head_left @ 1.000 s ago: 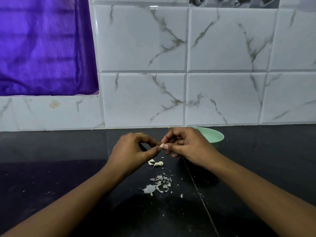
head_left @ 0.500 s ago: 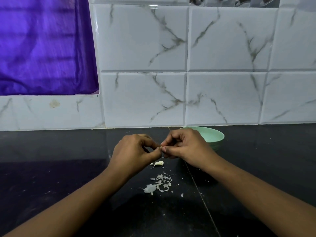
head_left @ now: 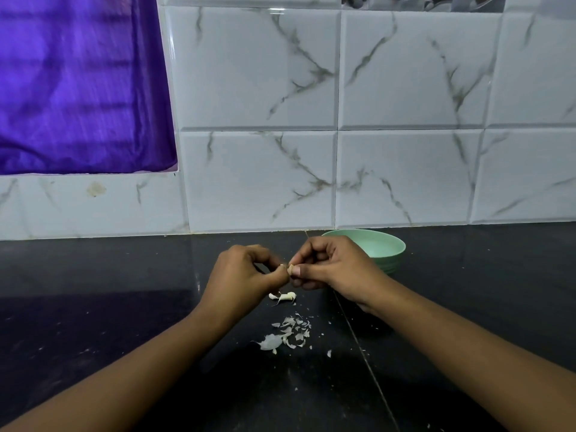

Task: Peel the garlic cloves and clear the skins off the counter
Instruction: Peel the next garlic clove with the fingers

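Within the last second the left hand (head_left: 246, 275) had closed onto the small pale garlic clove (head_left: 290, 269), so a strip of skin was likely being pulled; the papery white skin flakes (head_left: 288, 335) lay unmoved on the glossy black counter (head_left: 93, 307). Both hands pinched the clove between them, fingers curled, the right hand (head_left: 336, 269) before the mint-green round bowl (head_left: 389, 241).

Left hand (head_left: 246, 275) and right hand (head_left: 336, 269) pinch, fingertips touching.

My black counter (head_left: 93, 307) carries: mint bowl (head_left: 396, 256) at the back by the wall; pale curled scrap (head_left: 285, 296), possibly skin, mid-counter; garlic skins (head_left: 286, 335) scattered nearer me.
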Action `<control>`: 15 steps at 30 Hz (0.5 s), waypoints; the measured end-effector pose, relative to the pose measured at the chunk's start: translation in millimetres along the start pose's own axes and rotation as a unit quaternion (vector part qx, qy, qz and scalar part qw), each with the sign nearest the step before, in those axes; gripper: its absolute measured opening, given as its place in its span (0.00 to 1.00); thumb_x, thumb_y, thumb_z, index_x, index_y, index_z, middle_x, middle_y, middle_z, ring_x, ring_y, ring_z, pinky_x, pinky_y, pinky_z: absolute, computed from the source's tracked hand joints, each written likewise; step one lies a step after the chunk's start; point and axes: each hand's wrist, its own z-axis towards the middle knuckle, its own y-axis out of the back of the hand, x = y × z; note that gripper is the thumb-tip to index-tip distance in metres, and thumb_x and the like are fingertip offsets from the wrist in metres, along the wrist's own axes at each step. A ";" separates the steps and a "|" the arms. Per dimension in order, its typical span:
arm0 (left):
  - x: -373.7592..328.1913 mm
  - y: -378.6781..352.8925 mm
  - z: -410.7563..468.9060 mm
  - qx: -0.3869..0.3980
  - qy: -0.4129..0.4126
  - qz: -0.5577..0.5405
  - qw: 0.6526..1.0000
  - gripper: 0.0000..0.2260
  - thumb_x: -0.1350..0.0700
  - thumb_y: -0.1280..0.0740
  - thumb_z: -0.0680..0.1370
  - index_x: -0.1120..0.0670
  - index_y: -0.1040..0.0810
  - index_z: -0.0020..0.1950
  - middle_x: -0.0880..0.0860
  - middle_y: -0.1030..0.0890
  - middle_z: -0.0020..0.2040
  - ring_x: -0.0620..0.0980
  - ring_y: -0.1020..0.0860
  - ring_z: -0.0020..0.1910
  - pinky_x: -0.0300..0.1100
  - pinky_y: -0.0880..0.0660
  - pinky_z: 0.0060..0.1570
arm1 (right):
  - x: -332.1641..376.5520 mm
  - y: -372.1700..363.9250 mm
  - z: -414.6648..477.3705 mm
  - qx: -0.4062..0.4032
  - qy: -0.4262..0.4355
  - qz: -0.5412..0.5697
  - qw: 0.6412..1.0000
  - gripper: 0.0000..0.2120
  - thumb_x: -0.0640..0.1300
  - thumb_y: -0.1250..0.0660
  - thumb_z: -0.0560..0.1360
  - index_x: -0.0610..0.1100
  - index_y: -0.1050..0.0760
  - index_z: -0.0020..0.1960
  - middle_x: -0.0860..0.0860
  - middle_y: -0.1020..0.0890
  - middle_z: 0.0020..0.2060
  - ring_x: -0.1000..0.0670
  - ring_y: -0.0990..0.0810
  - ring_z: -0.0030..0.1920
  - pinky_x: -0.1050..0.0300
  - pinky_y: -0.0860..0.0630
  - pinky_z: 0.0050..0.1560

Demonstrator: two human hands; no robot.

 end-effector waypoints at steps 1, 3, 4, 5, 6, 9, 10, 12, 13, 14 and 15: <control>0.7 0.7 0.8 0.018 0.022 -0.028 0.999 0.08 0.55 0.28 0.72 0.48 0.19 0.32 0.45 0.18 0.28 0.44 0.20 0.28 0.40 0.25 0.34 | 0.6 1.0 0.0 0.007 -0.013 0.017 1.000 0.06 0.30 0.31 0.72 0.39 0.23 0.41 0.44 0.19 0.33 0.54 0.18 0.32 0.64 0.22 0.33; 1.7 2.2 1.9 0.028 0.042 -0.065 0.997 0.05 0.54 0.28 0.73 0.49 0.16 0.37 0.48 0.17 0.31 0.49 0.18 0.31 0.45 0.21 0.37 | 0.0 3.0 1.0 0.008 -0.026 0.017 0.999 0.05 0.30 0.31 0.72 0.38 0.23 0.41 0.45 0.19 0.33 0.55 0.18 0.32 0.64 0.22 0.33; 2.0 2.9 2.1 0.020 0.040 -0.071 0.996 0.03 0.54 0.27 0.72 0.48 0.16 0.38 0.46 0.16 0.34 0.48 0.18 0.32 0.45 0.21 0.38 | -0.5 3.8 1.6 0.002 -0.029 0.010 1.000 0.05 0.31 0.30 0.72 0.39 0.23 0.41 0.45 0.19 0.32 0.54 0.18 0.32 0.64 0.22 0.34; 2.4 3.5 2.1 0.007 0.031 -0.061 0.998 0.02 0.54 0.27 0.72 0.47 0.16 0.38 0.42 0.16 0.36 0.45 0.18 0.32 0.44 0.21 0.38 | -0.7 4.1 1.9 -0.007 -0.032 0.002 0.999 0.05 0.31 0.30 0.72 0.39 0.23 0.41 0.45 0.18 0.33 0.54 0.18 0.33 0.64 0.22 0.34; 1.9 4.3 1.4 -0.006 0.020 -0.037 0.999 0.03 0.53 0.26 0.71 0.46 0.17 0.38 0.38 0.17 0.36 0.42 0.19 0.32 0.43 0.22 0.38 | -0.8 4.5 2.5 -0.016 -0.034 -0.005 0.999 0.05 0.32 0.29 0.71 0.39 0.22 0.41 0.45 0.18 0.33 0.53 0.17 0.33 0.64 0.22 0.34; -3.4 4.6 -1.8 -0.018 -0.014 0.032 0.999 0.05 0.50 0.26 0.69 0.42 0.18 0.35 0.37 0.18 0.35 0.36 0.21 0.31 0.41 0.24 0.37 | -1.6 4.4 3.4 -0.035 -0.039 -0.018 0.998 0.05 0.33 0.29 0.72 0.40 0.22 0.40 0.45 0.17 0.33 0.52 0.16 0.34 0.63 0.22 0.34; -5.3 3.4 -2.9 -0.014 -0.019 0.050 0.998 0.05 0.49 0.26 0.69 0.41 0.19 0.34 0.38 0.18 0.36 0.36 0.21 0.32 0.40 0.25 0.36 | -1.8 3.9 3.4 -0.035 -0.038 -0.021 0.998 0.05 0.33 0.29 0.72 0.41 0.22 0.39 0.46 0.17 0.32 0.51 0.16 0.35 0.63 0.23 0.34; -7.4 1.0 -4.3 -0.007 -0.025 0.079 0.997 0.05 0.46 0.26 0.69 0.38 0.20 0.34 0.37 0.19 0.38 0.36 0.21 0.33 0.39 0.26 0.35 | -1.6 1.8 3.3 -0.034 -0.036 -0.030 0.998 0.06 0.34 0.29 0.72 0.42 0.23 0.39 0.48 0.17 0.30 0.51 0.16 0.35 0.63 0.23 0.32; -7.2 0.3 -4.4 -0.004 -0.026 0.089 0.996 0.05 0.46 0.27 0.69 0.38 0.20 0.34 0.37 0.20 0.38 0.35 0.21 0.33 0.38 0.27 0.35 | -1.5 0.8 3.3 -0.034 -0.035 -0.035 0.998 0.06 0.34 0.29 0.72 0.42 0.23 0.39 0.49 0.17 0.30 0.52 0.16 0.34 0.64 0.24 0.32; -6.8 -0.1 -4.2 -0.003 -0.027 0.092 0.995 0.05 0.45 0.27 0.70 0.38 0.20 0.34 0.37 0.20 0.38 0.35 0.21 0.33 0.38 0.27 0.35 | -1.7 0.0 3.0 -0.035 -0.034 -0.039 0.998 0.06 0.34 0.29 0.72 0.42 0.23 0.39 0.49 0.17 0.29 0.52 0.16 0.34 0.65 0.24 0.31; -6.1 -0.1 -3.9 -0.002 -0.029 0.092 0.995 0.05 0.46 0.27 0.70 0.39 0.19 0.34 0.37 0.19 0.38 0.35 0.21 0.33 0.38 0.26 0.35 | -1.8 -0.5 2.8 -0.035 -0.031 -0.042 0.998 0.06 0.34 0.29 0.72 0.41 0.23 0.39 0.49 0.17 0.29 0.52 0.16 0.34 0.65 0.24 0.31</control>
